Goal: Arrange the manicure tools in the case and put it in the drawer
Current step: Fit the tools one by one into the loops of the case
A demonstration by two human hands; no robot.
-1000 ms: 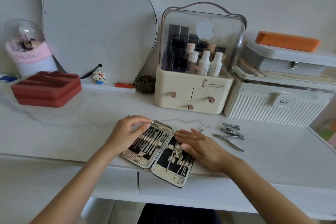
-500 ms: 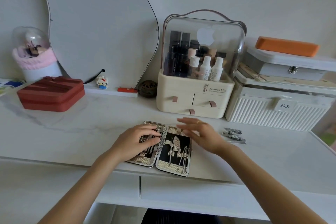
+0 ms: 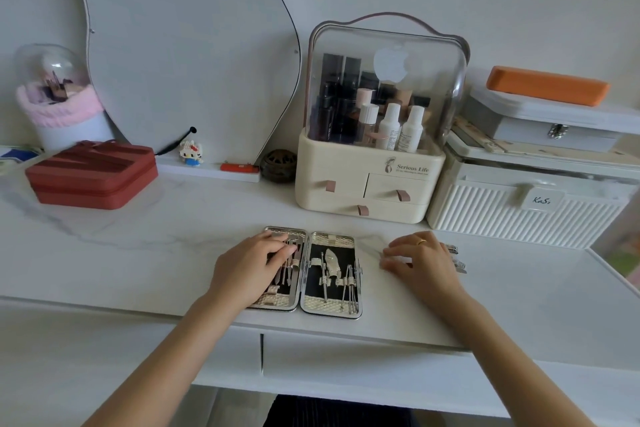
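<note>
Metal tools | under right hand | left hand on case

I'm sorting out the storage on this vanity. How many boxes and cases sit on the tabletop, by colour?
Red: 1, the red zip case
Cream: 1, the cosmetics organizer
White: 2, the ribbed box and the latched box stacked above it
Silver: 1, the open manicure case
Total: 5

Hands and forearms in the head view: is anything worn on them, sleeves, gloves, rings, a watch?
Both forearms are bare right to the frame edge: no sleeves, gloves or watch. The right hand wears a thin gold-coloured ring on one of its fingers. The left hand shows no jewellery.
</note>
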